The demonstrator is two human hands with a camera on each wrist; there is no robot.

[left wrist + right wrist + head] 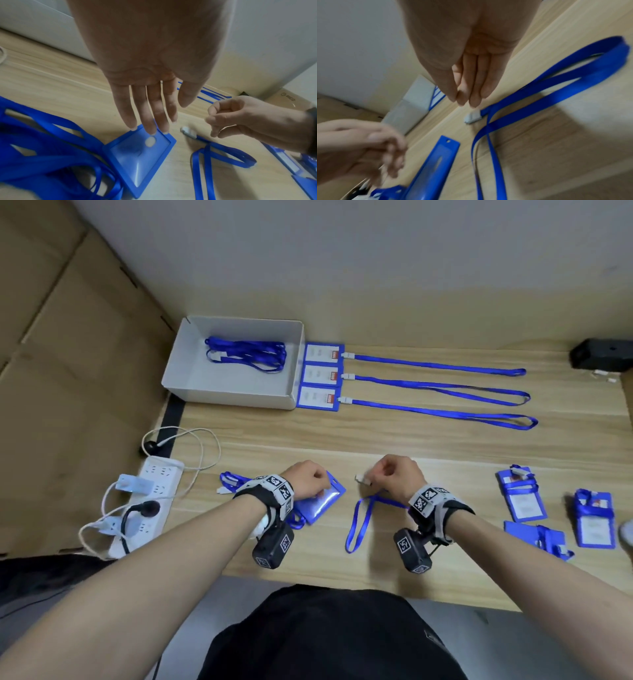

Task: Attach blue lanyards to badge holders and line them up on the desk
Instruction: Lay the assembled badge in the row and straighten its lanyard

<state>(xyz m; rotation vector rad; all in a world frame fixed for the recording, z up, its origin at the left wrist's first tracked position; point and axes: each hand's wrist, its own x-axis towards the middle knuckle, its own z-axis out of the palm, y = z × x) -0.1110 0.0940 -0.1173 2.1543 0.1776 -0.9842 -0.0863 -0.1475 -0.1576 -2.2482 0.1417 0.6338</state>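
A blue badge holder (323, 503) (142, 152) (436, 159) with a clear window lies flat on the wooden desk. My left hand (317, 477) (167, 117) hovers over its top edge with fingers straight and holds nothing. To its right lies a loose blue lanyard (358, 518) (223, 157) (556, 83), looped, with its white clip (363, 480) (188, 132) (473, 117) on the desk. My right hand (380, 474) (465, 100) hangs just above the clip, fingers together and not closed on it.
A white box (233, 400) holding spare lanyards (246, 356) stands at the back left. Three finished badges (322, 376) lie in a row beside it, straps stretched right. Several wrapped badge holders (520, 494) lie at right. A power strip (150, 494) with cables sits at left.
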